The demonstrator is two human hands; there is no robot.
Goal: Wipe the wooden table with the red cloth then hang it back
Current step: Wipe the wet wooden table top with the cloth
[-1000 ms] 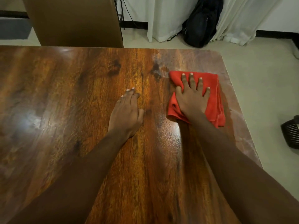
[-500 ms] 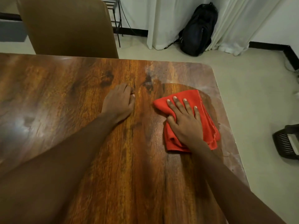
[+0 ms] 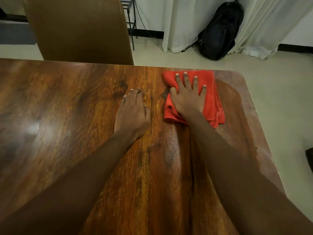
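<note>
The folded red cloth [image 3: 211, 99] lies flat on the glossy wooden table [image 3: 67, 107], near its far right corner and close to the far edge. My right hand [image 3: 188, 97] presses down on the cloth with fingers spread, palm covering its left half. My left hand [image 3: 133, 114] rests flat on the bare wood just to the left of the cloth, fingers together, holding nothing. A damp wiped patch shows on the wood to the right of the cloth.
A brown chair back [image 3: 79, 29] stands behind the table's far edge. A black backpack [image 3: 218, 29] leans against white curtains [image 3: 264, 22] on the floor beyond. A dark object [image 3: 310, 158] sits on the floor at the right edge.
My right hand has pushed the red cloth away from me toward the table's far edge. My left hand stays flat on the wood beside it.
</note>
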